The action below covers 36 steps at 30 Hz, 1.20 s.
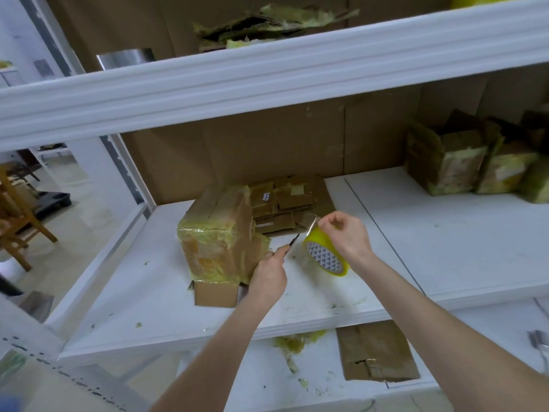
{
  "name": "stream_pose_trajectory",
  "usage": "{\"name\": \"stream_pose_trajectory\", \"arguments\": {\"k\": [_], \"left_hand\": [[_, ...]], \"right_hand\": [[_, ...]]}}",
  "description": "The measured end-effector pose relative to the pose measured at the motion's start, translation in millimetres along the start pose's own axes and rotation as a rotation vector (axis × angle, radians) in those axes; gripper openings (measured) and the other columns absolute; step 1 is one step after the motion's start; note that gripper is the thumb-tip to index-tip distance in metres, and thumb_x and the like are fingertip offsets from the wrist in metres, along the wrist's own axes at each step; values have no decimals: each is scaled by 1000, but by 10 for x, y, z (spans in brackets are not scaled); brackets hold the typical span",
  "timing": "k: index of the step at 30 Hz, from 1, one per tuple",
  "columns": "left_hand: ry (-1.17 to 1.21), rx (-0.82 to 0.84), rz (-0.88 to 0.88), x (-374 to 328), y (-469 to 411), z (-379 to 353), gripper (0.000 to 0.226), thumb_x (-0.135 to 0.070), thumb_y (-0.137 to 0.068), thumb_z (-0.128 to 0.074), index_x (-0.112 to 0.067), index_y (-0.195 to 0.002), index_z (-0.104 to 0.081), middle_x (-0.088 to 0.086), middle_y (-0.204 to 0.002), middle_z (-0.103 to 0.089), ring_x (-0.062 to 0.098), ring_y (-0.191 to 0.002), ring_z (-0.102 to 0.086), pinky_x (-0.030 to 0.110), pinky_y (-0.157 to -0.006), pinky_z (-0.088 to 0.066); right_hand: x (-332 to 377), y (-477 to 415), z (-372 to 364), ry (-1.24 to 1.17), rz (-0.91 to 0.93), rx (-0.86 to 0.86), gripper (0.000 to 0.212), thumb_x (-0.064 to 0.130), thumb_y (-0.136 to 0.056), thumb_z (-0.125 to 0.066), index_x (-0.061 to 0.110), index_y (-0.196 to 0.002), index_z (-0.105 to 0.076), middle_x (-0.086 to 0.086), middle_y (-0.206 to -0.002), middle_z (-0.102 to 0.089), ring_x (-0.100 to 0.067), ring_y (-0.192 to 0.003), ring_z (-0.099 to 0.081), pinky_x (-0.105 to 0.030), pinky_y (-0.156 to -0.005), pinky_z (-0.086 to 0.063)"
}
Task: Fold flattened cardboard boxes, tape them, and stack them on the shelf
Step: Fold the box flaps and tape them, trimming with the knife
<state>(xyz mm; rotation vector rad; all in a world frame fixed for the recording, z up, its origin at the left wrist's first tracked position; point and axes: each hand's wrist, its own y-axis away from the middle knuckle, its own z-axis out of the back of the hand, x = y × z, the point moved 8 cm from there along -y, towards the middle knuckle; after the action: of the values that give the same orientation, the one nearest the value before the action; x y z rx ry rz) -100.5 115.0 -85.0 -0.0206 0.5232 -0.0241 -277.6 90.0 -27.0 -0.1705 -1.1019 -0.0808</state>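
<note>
- Left hand (pixel 269 276) grips a thin dark-bladed knife (pixel 292 242), its tip near the tape.
- Right hand (pixel 344 233) holds the yellow tape roll (pixel 325 253), pinching its loose end.
- Taped brown cardboard box (pixel 219 233) stands on the white shelf (pixel 445 233), just beside the left hand.

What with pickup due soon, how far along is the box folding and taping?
Done: taped boxes stand at the right rear of the shelf. In hand: the left hand holds a cutter toward tape drawn from the yellow tape roll gripped by the right hand, beside a heavily taped box. Left: the flattened cardboard pile behind it awaits folding.
</note>
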Motion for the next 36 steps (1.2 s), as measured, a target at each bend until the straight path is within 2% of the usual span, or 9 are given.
{"name": "stream_pose_trajectory", "arguments": {"k": [2, 7, 11, 15, 20, 24, 27, 31, 36], "left_hand": [[-13, -9, -1, -55, -100, -38, 46, -3, -97, -39, -20, -139, -48, 14, -120, -59, 30, -106, -58, 34, -85, -48], [269, -388, -210, -614, -146, 437, 22, -24, -91, -62, -18, -110, -71, -2, -111, -66, 17, -102, -60, 31, -86, -48], [63, -220, -173, -926, -244, 274, 36, -45, -82, -68, -30, -115, -69, -11, -118, -63, 14, -111, -49, 33, -86, -45], [327, -208, -60, -862, -301, 226, 22, -33, -79, -75, -23, -98, -76, -4, -97, -73, 13, -93, -63, 31, -80, -51], [472, -227, -4, -891, -283, 247, 6, -22, -83, -71, -18, -82, -76, -7, -76, -68, 8, -77, -59, 22, -71, -46], [498, -261, -7, -836, -289, 306, 11, -16, -86, -66, -20, -76, -70, -11, -69, -61, 7, -69, -54, 17, -63, -42], [388, -294, -92, -868, -258, 389, 11, -15, -87, -65, -16, -77, -70, -9, -68, -60, 7, -66, -51, 14, -60, -38], [271, -299, -106, -827, -212, 408, 14, -22, -90, -61, -13, -82, -67, -5, -69, -59, 15, -71, -55, 27, -65, -44], [122, -276, -143, -737, -148, 412, 20, -29, -94, -57, -12, -86, -63, 8, -79, -66, 28, -76, -60, 35, -61, -48]], "right_hand": [[-68, -4, 111, 28, 0, -22, 13, 32, -94, -57, 27, -83, -62, 4, -87, -61, -19, -87, -57, -32, -76, -48], [-197, -17, 299, 170, 24, -41, 11, 34, -95, -54, 29, -88, -60, 3, -88, -60, -20, -87, -57, -29, -71, -45], [-212, -32, 308, 214, 51, -21, 9, 34, -92, -56, 31, -85, -61, 2, -90, -64, -22, -90, -60, -33, -75, -48], [-120, -19, 311, 252, 140, 18, 9, 32, -93, -55, 31, -86, -59, 2, -95, -67, -20, -90, -59, -32, -74, -48], [-127, -38, 261, 242, 148, 37, 2, 31, -95, -54, 29, -95, -56, 2, -110, -67, -22, -103, -57, -30, -77, -46], [-106, -44, 226, 158, 113, 137, 46, 32, -91, -63, 18, -132, -51, -3, -127, -59, -22, -118, -54, -28, -90, -42], [-26, -40, 221, 208, 170, 177, 43, 29, -91, -63, 21, -132, -55, 1, -129, -61, -17, -120, -54, -21, -88, -40], [36, -30, 163, 341, 210, 142, 33, 36, -92, -58, 34, -124, -59, 2, -118, -65, -22, -114, -56, -33, -88, -48], [75, 53, 46, 495, 267, 116, 34, 40, -95, -52, 38, -129, -54, -4, -114, -65, -26, -108, -55, -32, -79, -45]]}}
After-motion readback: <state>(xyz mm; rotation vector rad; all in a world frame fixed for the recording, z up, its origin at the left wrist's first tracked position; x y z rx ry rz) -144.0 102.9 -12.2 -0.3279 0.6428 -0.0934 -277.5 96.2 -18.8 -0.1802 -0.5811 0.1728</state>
